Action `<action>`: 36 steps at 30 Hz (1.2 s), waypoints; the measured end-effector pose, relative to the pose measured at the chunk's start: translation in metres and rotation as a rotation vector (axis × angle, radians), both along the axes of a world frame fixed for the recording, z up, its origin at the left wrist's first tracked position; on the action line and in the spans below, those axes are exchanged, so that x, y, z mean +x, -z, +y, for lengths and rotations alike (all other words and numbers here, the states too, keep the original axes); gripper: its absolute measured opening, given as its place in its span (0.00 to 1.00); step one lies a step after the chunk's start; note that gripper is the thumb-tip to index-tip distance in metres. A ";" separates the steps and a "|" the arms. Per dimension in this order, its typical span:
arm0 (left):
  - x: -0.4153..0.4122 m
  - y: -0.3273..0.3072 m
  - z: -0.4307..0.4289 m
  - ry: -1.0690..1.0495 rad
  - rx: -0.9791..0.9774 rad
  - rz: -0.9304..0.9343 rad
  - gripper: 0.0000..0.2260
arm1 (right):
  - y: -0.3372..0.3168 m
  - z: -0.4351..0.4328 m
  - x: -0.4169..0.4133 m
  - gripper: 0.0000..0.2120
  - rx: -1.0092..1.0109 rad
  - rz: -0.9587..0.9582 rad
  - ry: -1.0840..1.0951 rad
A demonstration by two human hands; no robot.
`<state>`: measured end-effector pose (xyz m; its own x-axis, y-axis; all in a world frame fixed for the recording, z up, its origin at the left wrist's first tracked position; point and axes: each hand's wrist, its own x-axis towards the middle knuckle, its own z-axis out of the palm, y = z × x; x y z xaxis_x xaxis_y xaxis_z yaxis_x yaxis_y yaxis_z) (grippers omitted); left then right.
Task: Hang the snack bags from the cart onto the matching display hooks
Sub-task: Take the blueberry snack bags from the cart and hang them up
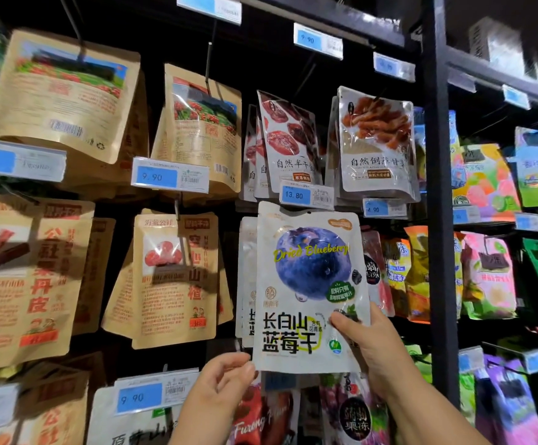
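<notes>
Left hand (225, 377): pinches the bottom left corner of the bag between thumb and fingertips. A light hold, which I judge is for steering the lower edge.
Right hand (370, 342): thumb pressed on the front near the lower right edge, fingers hidden behind. I read this as the carrying grip.
Blueberry bag (309, 284): held upright and face-out against the display. Both hands are low, leaving the top free for a hook.
Top edge: tucked just under the 13.80 price tag (306, 194). The hook and hang hole are hidden behind that tag, so I cannot tell whether the bag is on yet.
Matching row: white bags (246, 277) with the same print hang directly behind and to the left. I judge this the right spot.
Left margin: brown paper bags (174, 277) hang near, with a dark gap before the white row.
Right margin: jelly packs (380, 274) sit just beside the bag's right edge, and a black post (437, 187) stands farther right. Little room on that side.
Above: red fruit bags (288, 139) hang down to the tag, so I judge upward lift is limited.
Cart: not in view.
</notes>
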<state>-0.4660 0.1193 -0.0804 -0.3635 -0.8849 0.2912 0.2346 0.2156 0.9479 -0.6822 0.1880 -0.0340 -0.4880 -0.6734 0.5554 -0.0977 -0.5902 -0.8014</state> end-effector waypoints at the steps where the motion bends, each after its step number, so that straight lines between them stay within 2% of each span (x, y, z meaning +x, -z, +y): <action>1: 0.003 0.000 0.001 0.001 0.006 -0.011 0.06 | -0.002 -0.002 -0.001 0.15 0.001 0.009 0.002; 8: 0.016 0.002 -0.001 -0.021 0.011 -0.086 0.05 | -0.012 -0.017 -0.002 0.13 0.011 0.023 0.014; 14: 0.015 0.008 -0.010 -0.077 0.014 -0.140 0.11 | -0.012 -0.025 -0.003 0.14 0.034 -0.041 -0.021; 18: 0.009 0.016 -0.015 -0.168 -0.085 -0.269 0.15 | -0.011 -0.023 -0.005 0.15 0.057 -0.036 -0.012; 24: 0.013 0.025 -0.017 -0.433 -0.372 -0.443 0.22 | -0.012 -0.021 -0.010 0.17 0.074 -0.019 -0.013; 30: 0.016 0.028 -0.021 -0.625 -0.525 -0.503 0.19 | -0.012 -0.018 -0.011 0.16 0.079 -0.005 -0.007; 33: 0.016 0.037 -0.028 -0.700 -0.609 -0.434 0.20 | -0.013 -0.017 -0.009 0.13 0.070 -0.005 -0.013; 36: 0.026 0.034 -0.034 -0.823 -0.588 -0.473 0.19 | -0.016 -0.017 -0.006 0.12 0.059 -0.002 -0.020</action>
